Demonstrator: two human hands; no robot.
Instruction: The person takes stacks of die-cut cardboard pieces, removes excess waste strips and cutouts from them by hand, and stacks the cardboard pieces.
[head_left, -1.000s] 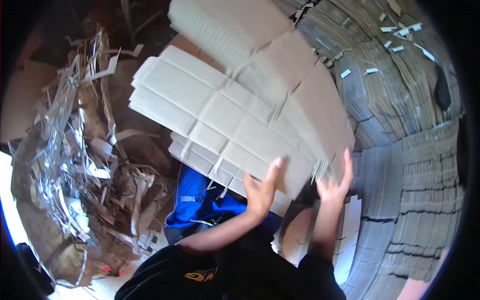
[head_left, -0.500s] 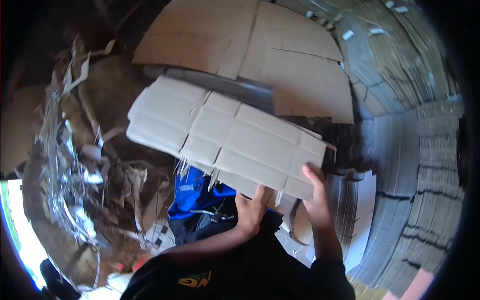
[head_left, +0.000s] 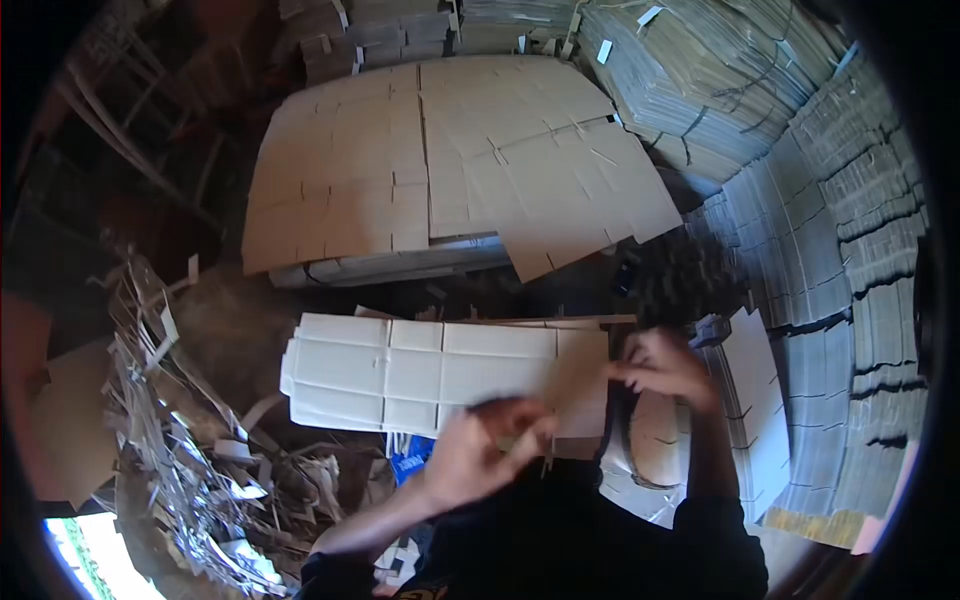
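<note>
A flat stack of folded, pale cardboard blanks (head_left: 468, 365) lies crosswise in front of my body, creased into panels. My left hand (head_left: 485, 452) is over its near edge, blurred, with fingers curved and thumb apart and nothing visible between them. Just off the stack's right end is my right hand (head_left: 665, 368), its fingers loosely bent and spread, tips close to the cardboard edge. Torn strips hang from the near side of the stack, above some blue cloth (head_left: 412, 462).
Large brown cardboard sheets (head_left: 470, 160) cover a low pile ahead. Bundled cardboard stacks (head_left: 700, 75) rise at the back right, and more stacks (head_left: 790, 250) line the right side. Scrap strips (head_left: 215, 480) heap up on the left. A cut cardboard stack (head_left: 745, 400) stands beside my right arm.
The cardboard stack, tilted and gripped in both hands before, now lies level and lower. Both hands have let go; the right has shifted off its end. The view has tipped upward.
</note>
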